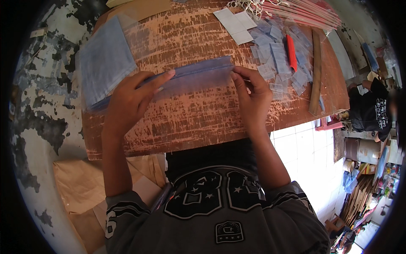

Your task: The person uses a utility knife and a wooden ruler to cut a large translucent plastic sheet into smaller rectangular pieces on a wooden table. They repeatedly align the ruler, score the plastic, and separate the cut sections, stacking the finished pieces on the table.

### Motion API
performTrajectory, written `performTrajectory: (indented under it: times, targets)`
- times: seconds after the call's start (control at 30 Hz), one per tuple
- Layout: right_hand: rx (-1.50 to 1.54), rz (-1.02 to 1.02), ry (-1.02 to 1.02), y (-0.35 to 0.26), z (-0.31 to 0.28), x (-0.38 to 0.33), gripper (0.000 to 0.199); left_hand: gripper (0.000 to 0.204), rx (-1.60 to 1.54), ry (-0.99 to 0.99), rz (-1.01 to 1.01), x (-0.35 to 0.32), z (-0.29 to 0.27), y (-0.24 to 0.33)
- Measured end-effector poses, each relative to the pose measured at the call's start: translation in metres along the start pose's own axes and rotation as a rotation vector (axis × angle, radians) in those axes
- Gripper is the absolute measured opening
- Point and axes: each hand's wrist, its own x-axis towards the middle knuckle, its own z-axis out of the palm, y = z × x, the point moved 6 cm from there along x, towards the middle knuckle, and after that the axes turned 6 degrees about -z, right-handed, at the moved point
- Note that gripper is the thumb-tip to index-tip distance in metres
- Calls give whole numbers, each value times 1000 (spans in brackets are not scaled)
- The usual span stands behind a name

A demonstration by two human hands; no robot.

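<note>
two hands on a long clear plastic sleeve, centre of frame, with plenty nearby to snag on

from the left: a flat stack of clear bluish bags (pixel 105 63) sits in the upper left on the worn orange worktop (pixel 190 122), touching the sleeve's left end, so i judge a sideways tug could drag the stack out of square. my left hand (pixel 129 101) lies over the plastic sleeve (pixel 192 78), fingers spread and pressing it flat; if that pressure slackens, the slick film could slide. my right hand (pixel 253 95) is pinched narrow on the sleeve's right end, and a hard pull there might stretch or tear the seam. further right, loose small bags (pixel 272 53) and a red cutter (pixel 291 51) lie near enough that a careless elbow swing could scatter them.
</note>
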Motion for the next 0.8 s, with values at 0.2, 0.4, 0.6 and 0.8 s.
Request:
performTrajectory:
  times: [0.2, 0.4, 0.6, 0.8]
  targets:
    - [-210, -178, -2, -15, 2, 2, 18, 49, -25, 21, 8, 0, -1, 0]
    - [-228, -189, -24, -15, 1, 4, 19, 45, 0, 50, 12, -2, 0, 3]
    - [-108, -21, -63, -10, 3, 8, 30, 51, 29, 97, 38, -6, 3, 1]
    - [116, 159, -176, 25, 7, 5, 40, 57, 122, 118, 19, -10, 4, -2]
